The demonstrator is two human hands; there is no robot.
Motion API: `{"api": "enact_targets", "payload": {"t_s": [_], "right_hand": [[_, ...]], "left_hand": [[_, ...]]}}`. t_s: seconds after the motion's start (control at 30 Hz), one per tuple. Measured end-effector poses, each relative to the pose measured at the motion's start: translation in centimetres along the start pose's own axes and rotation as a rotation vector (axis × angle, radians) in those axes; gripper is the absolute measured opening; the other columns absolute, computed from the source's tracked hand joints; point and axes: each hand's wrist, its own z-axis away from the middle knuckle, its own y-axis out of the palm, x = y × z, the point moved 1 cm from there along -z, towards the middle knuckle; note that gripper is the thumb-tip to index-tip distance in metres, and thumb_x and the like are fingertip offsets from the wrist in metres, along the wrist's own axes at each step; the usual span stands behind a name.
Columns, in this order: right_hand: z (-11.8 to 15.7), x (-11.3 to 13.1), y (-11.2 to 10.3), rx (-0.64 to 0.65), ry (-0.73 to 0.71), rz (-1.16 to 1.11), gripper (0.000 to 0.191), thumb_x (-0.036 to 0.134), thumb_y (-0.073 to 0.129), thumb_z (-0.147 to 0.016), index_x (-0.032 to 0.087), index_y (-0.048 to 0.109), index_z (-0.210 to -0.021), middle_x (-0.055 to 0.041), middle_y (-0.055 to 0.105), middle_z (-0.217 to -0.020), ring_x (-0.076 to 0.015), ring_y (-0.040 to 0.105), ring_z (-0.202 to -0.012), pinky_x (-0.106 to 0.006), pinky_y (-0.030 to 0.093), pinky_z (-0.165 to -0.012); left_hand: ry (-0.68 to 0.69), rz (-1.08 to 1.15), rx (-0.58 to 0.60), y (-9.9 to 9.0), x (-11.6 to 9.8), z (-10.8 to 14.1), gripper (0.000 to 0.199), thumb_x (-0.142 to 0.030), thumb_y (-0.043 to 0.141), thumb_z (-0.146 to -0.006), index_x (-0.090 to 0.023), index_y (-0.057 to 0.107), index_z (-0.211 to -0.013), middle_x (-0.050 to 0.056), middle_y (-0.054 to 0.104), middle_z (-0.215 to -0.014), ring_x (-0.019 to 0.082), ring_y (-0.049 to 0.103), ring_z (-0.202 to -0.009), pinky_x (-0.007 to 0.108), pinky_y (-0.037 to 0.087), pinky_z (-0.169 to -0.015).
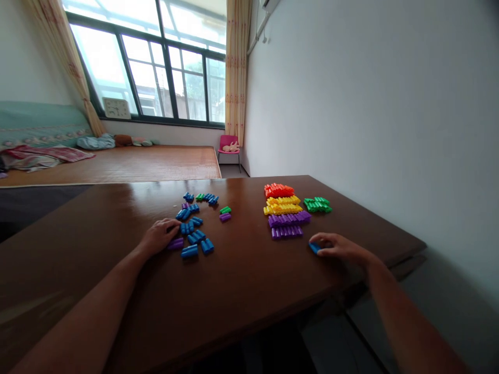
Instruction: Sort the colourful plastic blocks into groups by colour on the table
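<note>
On the right of the table, my right hand [335,245] is closed on a blue piece [314,248] that rests on the tabletop. My left hand [159,235] lies at the left edge of a loose spread of blue pieces [197,236], close to a purple piece [176,243]; its fingertips are partly hidden, so what they hold cannot be told. Right of the middle, stacked rows run from red pieces [278,190] through yellow pieces [282,205] to purple pieces [288,219]. Green pieces [317,204] form a group to their right.
The brown table [241,280] ends at a right corner near the white wall [351,104]. A small green piece [225,210] and a purple one lie mid-table. Behind stand a bed [156,162] and a pink chair [228,140].
</note>
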Motion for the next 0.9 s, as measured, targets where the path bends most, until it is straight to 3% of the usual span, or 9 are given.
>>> {"api": "enact_targets", "payload": {"t_s": [0.1, 0.2, 0.33, 0.5, 0.63, 0.77, 0.8, 0.9], "right_hand": [[-2.0, -6.4, -3.4, -0.372, 0.125, 0.05, 0.038, 0.038, 0.067, -0.073, 0.02, 0.067, -0.107, -0.0081, 0.07, -0.106, -0.0237, 0.065, -0.094, -0.035, 0.051, -0.085], [-5.2, -9.4, -4.6, -0.544, 0.097, 0.096, 0.032, 0.028, 0.063, -0.072, 0.02, 0.069, -0.102, -0.0085, 0.071, -0.105, -0.0236, 0.066, -0.093, -0.035, 0.051, -0.087], [-7.9, -10.7, -4.1, -0.63, 0.102, 0.201, 0.035, 0.026, 0.057, -0.075, 0.021, 0.069, -0.108, -0.0077, 0.072, -0.099, -0.0224, 0.067, -0.091, -0.036, 0.051, -0.086], [-8.3, -11.9, -3.4, -0.776, 0.139, 0.264, 0.047, 0.016, 0.053, -0.071, 0.021, 0.066, -0.117, -0.008, 0.069, -0.111, -0.0206, 0.066, -0.092, -0.035, 0.052, -0.085], [-7.9, -12.0, -3.5, -0.876, 0.206, 0.188, 0.049, 0.012, 0.048, -0.072, 0.018, 0.063, -0.118, -0.0101, 0.069, -0.113, -0.0199, 0.067, -0.09, -0.036, 0.051, -0.088], [-7.6, -12.2, -3.5, -0.879, 0.233, 0.173, 0.042, 0.015, 0.05, -0.073, 0.019, 0.065, -0.111, -0.0098, 0.07, -0.113, -0.0212, 0.067, -0.093, -0.036, 0.05, -0.089], [-7.5, -12.4, -3.4, -0.874, 0.232, 0.175, 0.041, 0.016, 0.05, -0.073, 0.018, 0.065, -0.111, -0.0103, 0.069, -0.113, -0.0213, 0.067, -0.093, -0.036, 0.051, -0.088], [-7.6, -13.7, -3.3, -0.851, 0.194, 0.185, 0.041, 0.018, 0.051, -0.072, 0.018, 0.066, -0.11, -0.0103, 0.071, -0.108, -0.0211, 0.067, -0.089, -0.034, 0.051, -0.083]], "left_hand": [[-0.002, -0.002, -0.005, 0.0, 0.1, -0.1, 0.046, -0.051, 0.042, -0.082, -0.022, 0.073, -0.097, 0.008, 0.071, -0.109, 0.028, 0.064, -0.103, 0.036, 0.048, -0.094], [-0.007, 0.004, 0.002, 0.0, 0.1, -0.1, 0.047, -0.051, 0.041, -0.082, -0.021, 0.073, -0.098, 0.009, 0.071, -0.111, 0.028, 0.064, -0.104, 0.036, 0.047, -0.095], [-0.032, 0.014, 0.01, -0.3, -0.3, 0.0, 0.048, -0.052, 0.042, -0.081, -0.021, 0.073, -0.099, 0.008, 0.071, -0.112, 0.027, 0.063, -0.106, 0.035, 0.047, -0.096], [-0.081, 0.091, 0.021, -0.9, -1.1, 0.2, 0.05, -0.054, 0.039, -0.082, -0.021, 0.073, -0.1, 0.007, 0.071, -0.11, 0.026, 0.063, -0.105, 0.033, 0.046, -0.096], [-0.206, 0.174, -0.063, -1.4, -0.5, 0.5, 0.056, -0.056, 0.035, -0.085, -0.02, 0.072, -0.107, 0.006, 0.071, -0.112, 0.026, 0.064, -0.105, 0.033, 0.048, -0.093], [-0.302, 0.207, -0.159, -1.7, -0.4, 0.9, 0.059, -0.055, 0.03, -0.088, -0.017, 0.07, -0.111, 0.007, 0.072, -0.112, 0.025, 0.064, -0.106, 0.033, 0.049, -0.092], [-0.3, 0.192, -0.15, -1.8, -0.7, 1.0, 0.059, -0.052, 0.028, -0.089, -0.016, 0.069, -0.111, 0.008, 0.071, -0.113, 0.025, 0.064, -0.107, 0.033, 0.049, -0.093], [-0.282, 0.057, 0.019, -1.9, -1.9, 0.8, 0.057, -0.047, 0.026, -0.09, -0.016, 0.069, -0.11, 0.01, 0.069, -0.118, 0.025, 0.062, -0.112, 0.033, 0.046, -0.098]]}}
